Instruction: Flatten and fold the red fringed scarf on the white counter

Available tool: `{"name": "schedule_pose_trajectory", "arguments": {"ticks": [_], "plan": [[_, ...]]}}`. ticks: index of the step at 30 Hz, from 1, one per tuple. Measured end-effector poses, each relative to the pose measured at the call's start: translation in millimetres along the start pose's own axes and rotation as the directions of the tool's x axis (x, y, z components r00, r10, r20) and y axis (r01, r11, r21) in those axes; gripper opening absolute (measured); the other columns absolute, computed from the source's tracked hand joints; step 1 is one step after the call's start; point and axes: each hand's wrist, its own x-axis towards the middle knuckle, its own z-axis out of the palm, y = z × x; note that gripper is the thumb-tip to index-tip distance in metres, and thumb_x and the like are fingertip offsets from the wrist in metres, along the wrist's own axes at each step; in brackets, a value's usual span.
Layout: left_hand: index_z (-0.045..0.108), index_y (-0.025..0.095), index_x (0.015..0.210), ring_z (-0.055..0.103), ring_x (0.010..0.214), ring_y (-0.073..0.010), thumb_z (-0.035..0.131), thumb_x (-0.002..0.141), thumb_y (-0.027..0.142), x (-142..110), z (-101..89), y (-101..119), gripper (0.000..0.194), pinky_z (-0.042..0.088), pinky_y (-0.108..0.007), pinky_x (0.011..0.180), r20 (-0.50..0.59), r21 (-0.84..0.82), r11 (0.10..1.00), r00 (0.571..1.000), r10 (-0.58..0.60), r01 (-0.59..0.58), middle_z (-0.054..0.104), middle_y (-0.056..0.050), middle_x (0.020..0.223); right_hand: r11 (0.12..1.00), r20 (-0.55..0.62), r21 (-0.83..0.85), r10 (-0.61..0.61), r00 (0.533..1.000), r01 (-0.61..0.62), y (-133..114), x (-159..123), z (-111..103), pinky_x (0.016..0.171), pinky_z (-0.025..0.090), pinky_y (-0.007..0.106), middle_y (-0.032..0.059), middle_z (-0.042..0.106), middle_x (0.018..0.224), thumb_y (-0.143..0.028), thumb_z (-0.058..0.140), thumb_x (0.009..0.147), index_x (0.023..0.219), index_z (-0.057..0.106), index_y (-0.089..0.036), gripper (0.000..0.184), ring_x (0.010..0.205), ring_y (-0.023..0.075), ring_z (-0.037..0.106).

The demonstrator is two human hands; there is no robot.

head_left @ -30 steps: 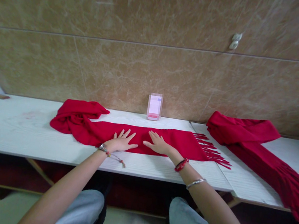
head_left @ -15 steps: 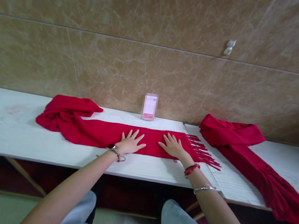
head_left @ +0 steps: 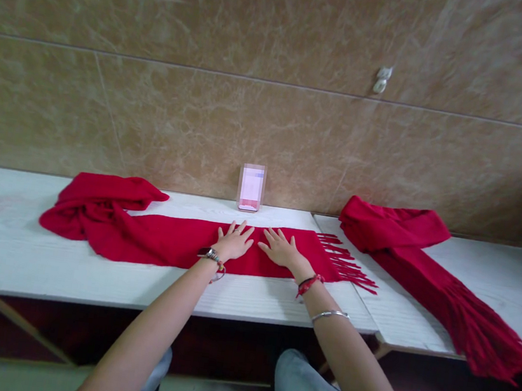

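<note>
A red scarf lies along the white bench top, flat in its middle and right part, bunched and folded over at its left end. Its fringe spreads out on the right. My left hand rests flat on the scarf with fingers spread. Close beside it, my right hand also lies palm down on the cloth, fingers apart. Neither hand grips anything. To the right, a second red scarf lies folded over itself, its fringed end hanging past the front edge.
A phone-like upright object, blurred out, leans against the brown marbled wall behind the scarf. A small white fixture is on the wall. The white bench top has open compartments beneath its front edge.
My hands have come closer together on the scarf, the right one moving left. The view has shifted slightly; both scarves appear to lie the same way.
</note>
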Motion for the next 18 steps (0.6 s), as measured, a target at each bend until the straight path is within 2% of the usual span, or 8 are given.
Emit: {"name": "schedule_pose_trajectory", "arguments": {"ticks": [4,13,18], "plan": [[0.015,0.032,0.14,0.002,0.134,-0.032,0.014,0.085,0.055,7,6.4,-5,0.06,0.008,-0.064,0.1,0.064,-0.002,0.999,0.997,-0.035,0.035,0.003,0.001,0.149,1.0,0.007,-0.016,0.02,1.0,-0.02,14,5,6,0.103,0.013,0.056,0.0068,0.019,0.147,-0.048,0.019,0.09,0.139,0.024,-0.021,0.056,0.134,0.0243,0.011],[0.018,0.033,0.139,0.004,0.134,-0.0312,0.014,0.085,0.055,5,7.2,-8,0.059,0.009,-0.063,0.1,0.024,-0.001,1.0,1.0,-0.014,0.014,0.006,0.002,0.149,0.988,-0.01,-0.065,0.143,0.99,-0.143,54,-2,0,0.1,0.016,0.059,0.0079,0.018,0.147,-0.04,0.015,0.092,0.136,0.029,-0.025,0.049,0.134,0.0254,0.014],[0.02,0.032,0.139,0.005,0.134,-0.0308,0.014,0.086,0.054,3,6.5,-7,0.058,0.009,-0.063,0.1,0.01,-0.007,1.0,1.0,-0.014,0.014,0.007,0.001,0.149,0.963,-0.048,-0.085,0.251,0.967,-0.255,69,-7,-2,0.102,0.018,0.053,0.0129,0.02,0.146,-0.042,0.017,0.092,0.137,0.028,-0.017,0.053,0.133,0.0253,0.016]]}}
